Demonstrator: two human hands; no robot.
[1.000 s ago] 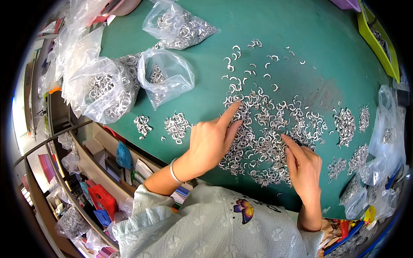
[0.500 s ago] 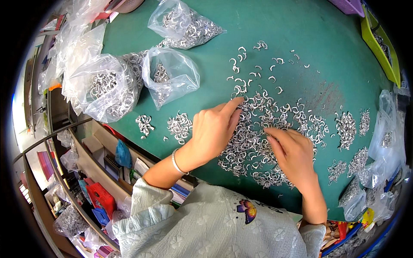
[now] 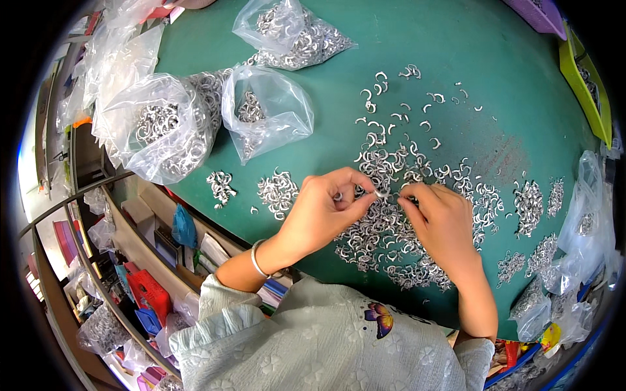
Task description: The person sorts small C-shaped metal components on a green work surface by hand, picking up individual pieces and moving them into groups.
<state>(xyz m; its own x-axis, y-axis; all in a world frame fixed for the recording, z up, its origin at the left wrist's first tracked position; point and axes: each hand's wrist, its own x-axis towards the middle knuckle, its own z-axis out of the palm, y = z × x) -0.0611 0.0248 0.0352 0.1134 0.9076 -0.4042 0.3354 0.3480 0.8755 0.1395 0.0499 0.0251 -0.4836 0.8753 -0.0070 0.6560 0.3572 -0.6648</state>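
Observation:
A broad heap of small silver C-shaped metal pieces (image 3: pixel 372 238) covers the middle of the green table, with looser ones scattered beyond it. Over the heap's left side, my left hand (image 3: pixel 323 212) is closed, thumb and forefinger pinching one curved metal piece (image 3: pixel 383 194). A bracelet circles that wrist. My right hand (image 3: pixel 443 221) faces it a short gap away, thumb and forefinger bent together low over the heap. What lies between those right fingertips, if anything, is too small to make out.
Clear plastic bags of metal pieces (image 3: pixel 176 130) stand at the left and far left. Small sorted piles (image 3: pixel 277 192) lie left of the heap, and others (image 3: pixel 528 205) on its right. A green bin (image 3: pixel 577 78) and a purple bin (image 3: pixel 544 16) line the far right edge.
My left hand has gone from a pointing finger on the heap to a pinch on a curved piece. Both hands' fingertips are now closer together.

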